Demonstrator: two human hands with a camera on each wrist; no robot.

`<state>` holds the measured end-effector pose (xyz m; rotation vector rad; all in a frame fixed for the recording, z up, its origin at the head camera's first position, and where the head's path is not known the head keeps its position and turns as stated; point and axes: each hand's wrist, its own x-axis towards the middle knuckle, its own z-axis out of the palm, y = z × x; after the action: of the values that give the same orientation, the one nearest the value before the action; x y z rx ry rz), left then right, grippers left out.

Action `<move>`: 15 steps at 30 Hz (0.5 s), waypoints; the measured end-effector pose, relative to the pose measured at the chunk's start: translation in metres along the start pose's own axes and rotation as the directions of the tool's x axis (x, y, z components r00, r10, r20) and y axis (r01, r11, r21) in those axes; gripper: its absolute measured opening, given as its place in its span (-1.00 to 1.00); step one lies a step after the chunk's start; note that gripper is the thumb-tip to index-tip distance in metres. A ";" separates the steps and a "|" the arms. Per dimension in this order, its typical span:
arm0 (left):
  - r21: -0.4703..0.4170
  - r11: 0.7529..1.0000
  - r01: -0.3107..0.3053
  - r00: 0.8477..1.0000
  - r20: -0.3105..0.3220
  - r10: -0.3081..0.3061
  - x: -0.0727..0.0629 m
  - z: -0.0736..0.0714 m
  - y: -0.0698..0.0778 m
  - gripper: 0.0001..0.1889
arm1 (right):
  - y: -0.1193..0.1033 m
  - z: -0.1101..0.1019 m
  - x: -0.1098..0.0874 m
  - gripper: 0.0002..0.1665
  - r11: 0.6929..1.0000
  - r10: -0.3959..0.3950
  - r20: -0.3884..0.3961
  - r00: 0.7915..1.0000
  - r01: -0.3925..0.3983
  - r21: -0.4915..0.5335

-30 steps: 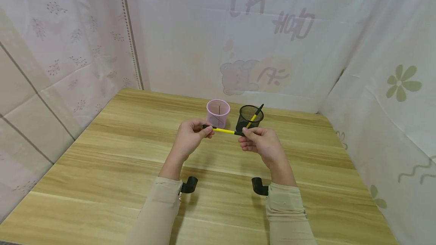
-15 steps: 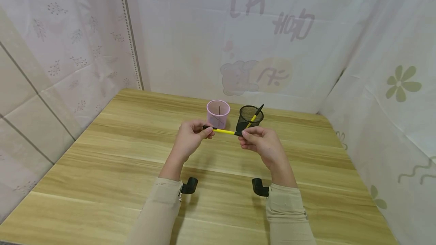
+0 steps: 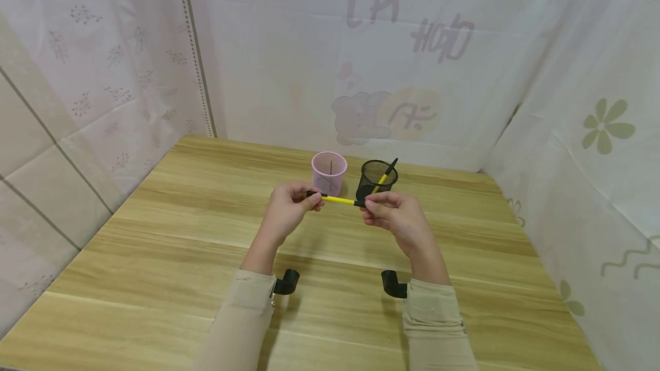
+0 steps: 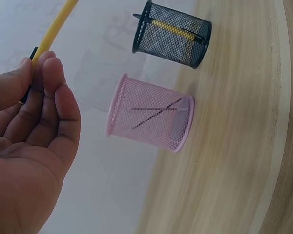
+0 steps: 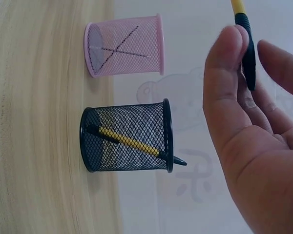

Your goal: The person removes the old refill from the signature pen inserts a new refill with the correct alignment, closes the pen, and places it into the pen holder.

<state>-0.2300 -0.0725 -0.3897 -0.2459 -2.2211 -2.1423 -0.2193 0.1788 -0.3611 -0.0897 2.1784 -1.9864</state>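
Level above the table, a yellow pen with black ends [image 3: 341, 200] spans both hands. My left hand [image 3: 290, 205] pinches its clip end between thumb and fingers, and the black clip shows in the left wrist view. At the other end, the fingertips and thumb of my right hand [image 3: 396, 216] are on either side of the black pointed tip [image 5: 249, 58]. Just beyond the hands stand two mesh pen cups. The pink cup [image 4: 151, 114] contains two thin dark crossed sticks. The black cup [image 5: 132, 114] has another yellow pen [image 5: 136, 145] leaning in it, tip above the rim.
The wooden table [image 3: 206, 216] runs back to a printed curtain [image 3: 278, 73], with more cloth along both sides. Black elbow-shaped mounts, one on the left wrist [image 3: 287, 282] and one on the right wrist [image 3: 394, 284], jut inward over the table.
The fingers of my right hand have shifted slightly at the pen's black tip. My left hand, the pen and both cups have hardly moved.
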 end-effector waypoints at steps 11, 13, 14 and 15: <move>0.019 1.000 0.003 1.000 -0.006 -0.002 0.001 -0.003 0.005 -0.85 | -0.005 0.001 0.001 -0.49 0.995 0.081 -0.036 0.996 -0.082 -0.048; 0.016 1.000 0.002 1.000 -0.004 -0.002 0.001 -0.003 0.005 -0.85 | -0.005 0.001 0.001 -0.48 0.994 0.090 -0.039 0.995 -0.092 -0.051; 0.016 1.000 0.004 1.000 -0.003 -0.004 0.001 -0.004 0.005 -0.85 | -0.005 0.001 0.001 -0.48 0.994 0.093 -0.040 0.995 -0.095 -0.052; 0.016 1.000 0.004 1.000 -0.002 -0.004 0.001 -0.004 0.005 -0.85 | -0.005 0.001 0.001 -0.48 0.994 0.093 -0.040 0.995 -0.095 -0.054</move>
<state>-0.2309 -0.0760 -0.3839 -0.2383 -2.2381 -2.1253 -0.2203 0.1776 -0.3560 0.0419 2.2178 -1.8915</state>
